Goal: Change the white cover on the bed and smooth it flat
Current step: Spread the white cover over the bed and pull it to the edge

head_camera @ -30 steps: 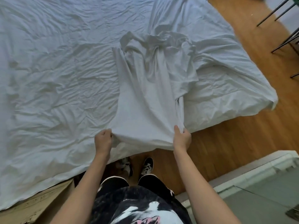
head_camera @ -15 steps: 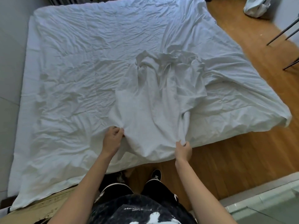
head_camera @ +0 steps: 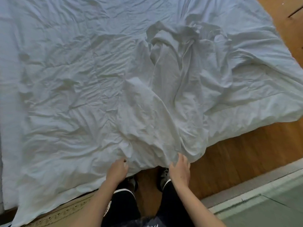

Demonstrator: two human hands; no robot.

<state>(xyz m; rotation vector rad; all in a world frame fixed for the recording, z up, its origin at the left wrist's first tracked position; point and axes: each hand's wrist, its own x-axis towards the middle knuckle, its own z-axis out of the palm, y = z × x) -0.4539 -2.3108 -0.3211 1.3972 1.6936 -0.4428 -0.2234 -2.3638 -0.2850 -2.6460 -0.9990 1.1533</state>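
Nearest: dark trousers (head_camera: pixel 124 208) and two shoes (head_camera: pixel 164 176) on the wood floor (head_camera: pixel 237 163), right at the foot edge of the bed (head_camera: pixel 9 145).

Just above the shoes, both hands at the hanging near edge of the cover (head_camera: pixel 82 95). Left hand (head_camera: pixel 117 171) against the cloth where a bunched fold starts, fingers (head_camera: pixel 123 161) curled, thumb and forefinger tips close together; whether any cloth is pinched between them, impossible to tell. Right hand (head_camera: pixel 179 169) beside it, fingers loosely spread and slightly bent, tips touching the underside of the draped edge, nothing plainly gripped.

To the left of the hands, patterned cardboard (head_camera: pixel 68 208) on the floor, partly under the cover's corner. To the right, a pale threshold strip (head_camera: pixel 255 189) and greenish tile (head_camera: pixel 270 212).

Beyond the hands, white cover spread over nearly the whole bed, heavily creased on the left half. From the near edge a long ridge of gathered cloth (head_camera: pixel 172 71) running away toward the bed's middle, ending in a crumpled knot. Right corner of the cover drooping over the bed's side onto the floor.
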